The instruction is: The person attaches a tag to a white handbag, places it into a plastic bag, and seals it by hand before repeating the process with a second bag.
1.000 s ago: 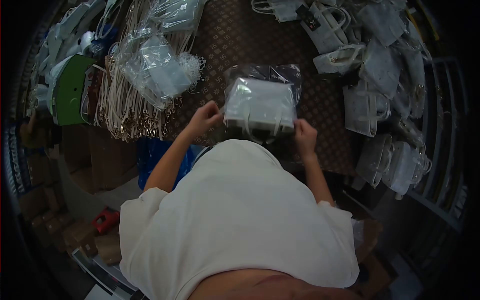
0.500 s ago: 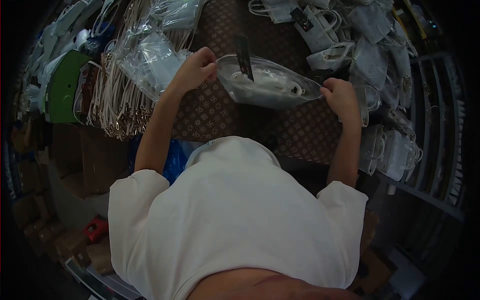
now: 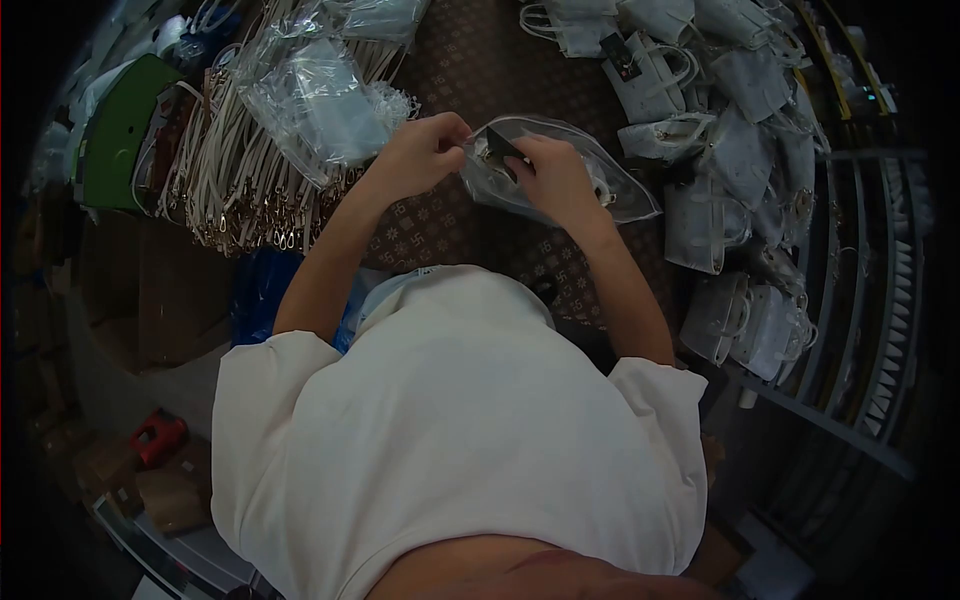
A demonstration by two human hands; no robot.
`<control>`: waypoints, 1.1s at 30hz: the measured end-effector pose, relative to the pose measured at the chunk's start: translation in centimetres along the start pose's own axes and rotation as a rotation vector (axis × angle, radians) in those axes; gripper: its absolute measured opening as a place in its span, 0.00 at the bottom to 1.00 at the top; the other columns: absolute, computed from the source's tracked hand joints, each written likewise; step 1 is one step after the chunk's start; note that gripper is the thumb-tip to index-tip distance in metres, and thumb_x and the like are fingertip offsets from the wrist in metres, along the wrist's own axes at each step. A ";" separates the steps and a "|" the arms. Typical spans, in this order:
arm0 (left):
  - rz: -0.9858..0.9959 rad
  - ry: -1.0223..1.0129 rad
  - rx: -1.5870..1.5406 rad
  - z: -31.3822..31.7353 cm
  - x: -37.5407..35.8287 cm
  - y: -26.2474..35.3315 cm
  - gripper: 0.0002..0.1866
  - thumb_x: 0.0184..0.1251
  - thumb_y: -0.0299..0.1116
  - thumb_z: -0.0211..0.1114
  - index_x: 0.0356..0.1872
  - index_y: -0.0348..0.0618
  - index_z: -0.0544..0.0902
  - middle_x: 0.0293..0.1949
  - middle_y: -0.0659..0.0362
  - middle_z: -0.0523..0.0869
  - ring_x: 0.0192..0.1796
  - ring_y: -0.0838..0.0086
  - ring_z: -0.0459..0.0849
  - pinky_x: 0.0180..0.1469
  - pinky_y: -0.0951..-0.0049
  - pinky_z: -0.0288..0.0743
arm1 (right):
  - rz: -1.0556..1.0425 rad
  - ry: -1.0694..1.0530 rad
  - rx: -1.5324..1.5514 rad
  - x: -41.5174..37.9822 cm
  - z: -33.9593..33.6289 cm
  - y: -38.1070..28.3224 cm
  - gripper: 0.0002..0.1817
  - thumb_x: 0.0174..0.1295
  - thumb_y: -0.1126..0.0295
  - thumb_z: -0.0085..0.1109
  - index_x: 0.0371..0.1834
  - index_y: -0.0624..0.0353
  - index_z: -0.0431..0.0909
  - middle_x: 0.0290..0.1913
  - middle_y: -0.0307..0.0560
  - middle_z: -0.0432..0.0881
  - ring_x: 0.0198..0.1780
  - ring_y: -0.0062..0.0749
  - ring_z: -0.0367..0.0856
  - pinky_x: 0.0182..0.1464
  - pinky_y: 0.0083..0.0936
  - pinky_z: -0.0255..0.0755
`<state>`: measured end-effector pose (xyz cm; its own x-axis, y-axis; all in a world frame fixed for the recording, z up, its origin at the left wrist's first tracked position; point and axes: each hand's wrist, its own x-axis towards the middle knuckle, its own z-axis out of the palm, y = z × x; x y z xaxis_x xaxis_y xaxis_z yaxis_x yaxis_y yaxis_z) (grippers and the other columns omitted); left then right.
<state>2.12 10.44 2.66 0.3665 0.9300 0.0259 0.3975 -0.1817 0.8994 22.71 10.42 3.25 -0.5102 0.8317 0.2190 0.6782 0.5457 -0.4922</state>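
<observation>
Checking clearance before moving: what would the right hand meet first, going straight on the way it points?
Probably the dark flat card at the fingers of the right hand, then perhaps the left hand; depth is unclear.

Dim room, pale grey floor (image 3: 205, 385) at the left, table (image 3: 410, 235) under a brown patterned covering, brown cardboard boxes (image 3: 172, 498) and a red object (image 3: 160, 437) were low at the left, metal rack (image 3: 850, 430) stood along the right.
</observation>
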 end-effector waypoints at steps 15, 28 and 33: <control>-0.019 0.139 0.127 -0.8 0.6 -0.2 0.10 0.52 0.26 0.52 0.33 0.34 0.78 0.21 0.57 0.80 0.24 0.78 0.78 0.28 0.78 0.71 | -0.039 0.153 -0.392 -1.6 -6.2 1.3 0.22 0.45 0.69 0.65 0.45 0.61 0.72 0.37 0.51 0.75 0.35 0.44 0.75 0.38 0.34 0.70; -0.028 0.170 0.213 -1.8 2.8 -0.1 0.10 0.55 0.30 0.56 0.34 0.35 0.80 0.21 0.59 0.80 0.23 0.80 0.77 0.28 0.80 0.70 | 0.489 0.194 0.341 -11.4 -10.4 8.0 0.12 0.48 0.72 0.63 0.36 0.63 0.76 0.34 0.43 0.77 0.34 0.24 0.76 0.35 0.19 0.70; -0.120 0.090 0.182 -2.3 2.6 1.6 0.11 0.55 0.33 0.62 0.36 0.37 0.80 0.26 0.61 0.79 0.28 0.82 0.75 0.30 0.81 0.70 | 0.362 0.270 0.438 -12.2 -8.4 8.1 0.11 0.48 0.75 0.63 0.35 0.64 0.77 0.29 0.40 0.77 0.29 0.20 0.75 0.32 0.16 0.68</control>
<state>1.73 13.29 5.17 0.2343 0.9717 -0.0305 0.5819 -0.1150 0.8051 38.89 5.58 3.63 -0.0986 0.9836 0.1510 0.4744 0.1799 -0.8617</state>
